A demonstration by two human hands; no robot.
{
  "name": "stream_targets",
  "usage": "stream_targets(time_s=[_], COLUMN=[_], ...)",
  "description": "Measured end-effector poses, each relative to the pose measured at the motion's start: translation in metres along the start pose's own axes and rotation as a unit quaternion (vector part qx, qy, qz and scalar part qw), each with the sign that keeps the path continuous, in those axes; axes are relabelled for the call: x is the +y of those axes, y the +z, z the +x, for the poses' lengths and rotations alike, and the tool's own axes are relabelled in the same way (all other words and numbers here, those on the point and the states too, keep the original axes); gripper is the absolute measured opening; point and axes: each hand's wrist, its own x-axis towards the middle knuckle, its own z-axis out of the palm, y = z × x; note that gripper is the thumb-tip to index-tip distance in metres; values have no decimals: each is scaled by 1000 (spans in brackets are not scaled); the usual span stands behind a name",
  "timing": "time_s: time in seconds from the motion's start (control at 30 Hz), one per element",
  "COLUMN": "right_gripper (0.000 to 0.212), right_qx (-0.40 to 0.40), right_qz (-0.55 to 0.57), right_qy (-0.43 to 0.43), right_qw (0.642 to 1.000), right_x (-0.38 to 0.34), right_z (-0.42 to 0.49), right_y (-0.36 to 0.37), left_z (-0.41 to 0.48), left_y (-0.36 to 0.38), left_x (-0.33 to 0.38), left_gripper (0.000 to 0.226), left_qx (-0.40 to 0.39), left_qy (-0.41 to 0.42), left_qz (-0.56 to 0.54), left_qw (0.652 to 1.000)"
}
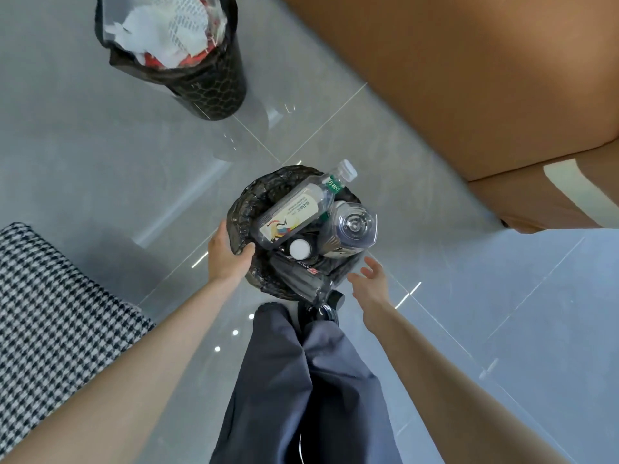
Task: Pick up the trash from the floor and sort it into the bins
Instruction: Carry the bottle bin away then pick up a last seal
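A small bin [243, 209] lined with a black bag stands on the grey floor in front of my feet. It is packed with plastic bottles: a clear labelled bottle [298, 209] with a white cap lies across the top, and another clear bottle [353, 226] shows its base beside it. My left hand [227, 252] grips the bin's left rim, thumb hooked inside. Fingers spread, my right hand [368, 284] hovers just right of the bin and holds nothing. A second black bin [217, 88] at the upper left holds crumpled white paper and red wrappers.
A brown sofa or cabinet [469, 78] fills the upper right. A black-and-white houndstooth cushion [50, 313] lies at the left. My grey trouser legs [301, 380] and dark shoe are below the near bin. Glossy grey floor tiles [100, 145] lie between the bins.
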Motion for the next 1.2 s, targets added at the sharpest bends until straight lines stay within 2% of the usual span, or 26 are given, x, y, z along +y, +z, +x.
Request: stream_targets(time_s=[0.13, 0.4, 0.57, 0.83, 1.2], right_gripper=[65, 63, 68, 61, 60], right_qx=[3, 49, 58, 40, -1], right_qz=[19, 11, 17, 54, 93], right_qy=[-14, -33, -17, 0, -34], right_qw=[1000, 998, 998, 998, 995], right_x=[14, 35, 31, -4, -108], right_z=[38, 80, 67, -27, -230], right_y=[21, 34, 27, -15, -88], left_z=[32, 55, 48, -23, -164], left_y=[25, 47, 32, -28, -161], left_x=[-25, -50, -45, 17, 154], left_gripper=[75, 62, 61, 60, 63], left_qx=[1, 36, 5, -28, -33], left_qy=[-37, 12, 11, 20, 59], left_qz=[-20, 5, -17, -57, -90], left_qw=[999, 999, 1000, 998, 994])
